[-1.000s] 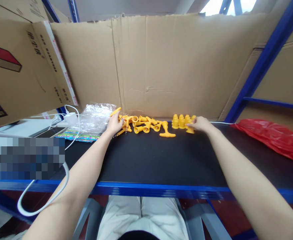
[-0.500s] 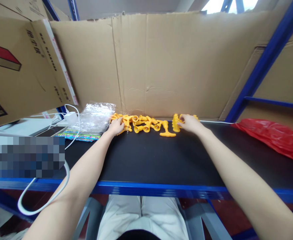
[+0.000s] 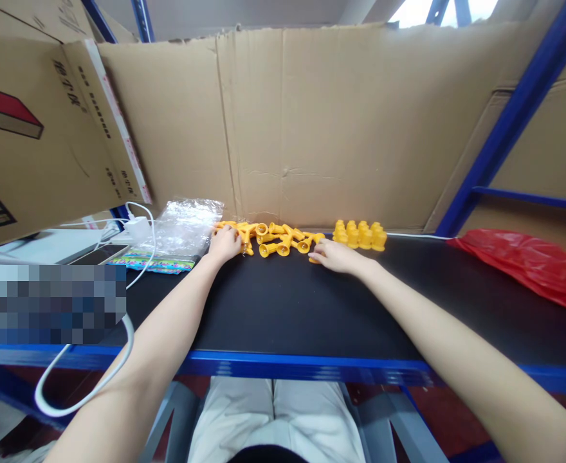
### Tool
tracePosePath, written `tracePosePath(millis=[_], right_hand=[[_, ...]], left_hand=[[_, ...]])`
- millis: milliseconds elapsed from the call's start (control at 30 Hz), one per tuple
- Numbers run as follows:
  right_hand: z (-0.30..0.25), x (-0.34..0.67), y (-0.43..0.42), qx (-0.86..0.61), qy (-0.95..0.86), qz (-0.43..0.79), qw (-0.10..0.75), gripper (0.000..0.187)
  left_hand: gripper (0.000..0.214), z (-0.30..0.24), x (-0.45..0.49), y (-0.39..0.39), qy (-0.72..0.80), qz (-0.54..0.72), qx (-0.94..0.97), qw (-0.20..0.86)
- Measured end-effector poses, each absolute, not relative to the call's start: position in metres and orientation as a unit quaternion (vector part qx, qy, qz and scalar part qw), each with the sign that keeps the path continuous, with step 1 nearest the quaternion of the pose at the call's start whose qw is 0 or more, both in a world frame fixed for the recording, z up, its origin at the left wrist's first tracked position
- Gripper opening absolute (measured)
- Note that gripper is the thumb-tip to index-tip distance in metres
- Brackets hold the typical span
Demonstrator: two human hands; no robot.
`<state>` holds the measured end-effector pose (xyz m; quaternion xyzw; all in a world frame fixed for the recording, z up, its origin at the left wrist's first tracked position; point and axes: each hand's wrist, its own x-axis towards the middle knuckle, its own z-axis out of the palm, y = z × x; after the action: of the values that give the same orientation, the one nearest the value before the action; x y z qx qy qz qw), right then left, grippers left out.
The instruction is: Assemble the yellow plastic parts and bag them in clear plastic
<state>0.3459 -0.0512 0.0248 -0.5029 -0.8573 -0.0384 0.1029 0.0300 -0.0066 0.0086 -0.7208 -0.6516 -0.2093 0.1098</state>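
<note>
On the black tabletop (image 3: 283,302) lies a loose pile of yellow T-shaped plastic pieces (image 3: 283,244) with flared, hollow ends. My left hand (image 3: 225,244) rests at the pile's left end, fingers curled round a yellow piece and partly covering others. Over at the pile's right end, my right hand (image 3: 336,255) has its fingers bent round a yellow T-shaped piece (image 3: 314,260), most of which is hidden under the hand. Just beyond that hand, several yellow pieces (image 3: 360,235) stand close together in rows, flared ends showing.
A cardboard sheet (image 3: 341,128) stands behind the table. Left are a clear plastic bag (image 3: 181,225), a phone (image 3: 100,255), a white charger (image 3: 137,227) and a looping white cable (image 3: 129,334). A red plastic bag (image 3: 524,263) lies right. The blue table edge (image 3: 307,368) runs in front.
My right hand has left the standing yellow rows and moved left onto the single T-shaped piece. My left hand has stayed at the pile, shifting slightly over the pieces there.
</note>
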Motion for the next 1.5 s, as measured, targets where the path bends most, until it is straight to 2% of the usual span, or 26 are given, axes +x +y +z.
tracePosePath(millis=[200,400,533,667,900,1000,1133,1233,1333,1500], right_hand=[[0.026,0.341,-0.055,-0.548,-0.83,-0.057,0.093,0.02],[0.019,0.341,-0.044,-0.644,-0.745,-0.007,0.173,0.012],[0.008,0.344,-0.033,-0.695,-0.683,0.083,0.207,0.031],[0.009,0.347,-0.031,-0.694,-0.672,0.085,0.244,0.041],[0.034,0.348,-0.04,-0.597,-0.663,0.057,0.447,0.059],[0.043,0.344,-0.044,-0.542,-0.655,0.098,0.517,0.046],[0.048,0.333,-0.054,-0.446,-0.638,0.245,0.578,0.021],[0.048,0.324,-0.062,-0.39,-0.634,0.319,0.587,0.026],[0.048,0.317,-0.07,-0.35,-0.654,0.368,0.561,0.033],[0.05,0.31,-0.082,-0.289,-0.679,0.442,0.51,0.041]], left_hand=[[0.035,0.013,0.038,-0.015,-0.669,-0.182,-0.712,0.113],[0.033,0.016,0.042,-0.018,-0.671,-0.189,-0.707,0.122],[0.031,0.017,0.043,-0.019,-0.675,-0.195,-0.702,0.12],[0.033,0.016,0.042,-0.019,-0.672,-0.204,-0.7,0.126],[0.031,0.018,0.042,-0.021,-0.652,-0.248,-0.704,0.136],[0.032,0.024,0.049,-0.026,-0.626,-0.27,-0.716,0.149],[0.034,0.034,0.065,-0.041,-0.568,-0.315,-0.743,0.161],[0.044,0.04,0.078,-0.054,-0.471,-0.337,-0.804,0.136],[0.055,0.044,0.09,-0.066,-0.38,-0.315,-0.865,0.094],[0.051,0.041,0.101,-0.072,-0.38,-0.288,-0.875,0.08]])
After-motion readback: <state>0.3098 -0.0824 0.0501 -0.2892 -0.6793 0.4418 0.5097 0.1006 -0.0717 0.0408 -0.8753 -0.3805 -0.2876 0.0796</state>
